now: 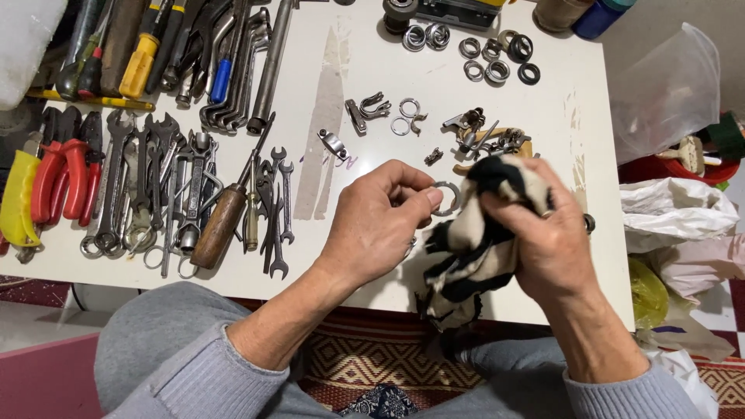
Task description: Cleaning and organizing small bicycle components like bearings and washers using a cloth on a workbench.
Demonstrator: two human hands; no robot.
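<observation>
- Metal ring (447,199) sits pinched in the left hand (378,225) fingertips, above the near part of the white tabletop (543,109)
- Right hand (548,240) is closed around a black-and-cream rag (473,248), touching the ring
- Spanners (155,186) and red pliers (66,174) lie far left
- Small rings (485,62) lie at the far edge

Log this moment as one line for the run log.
left hand: pinches metal ring | right hand: rubs ring with black-and-white rag | white table: wrenches
</observation>
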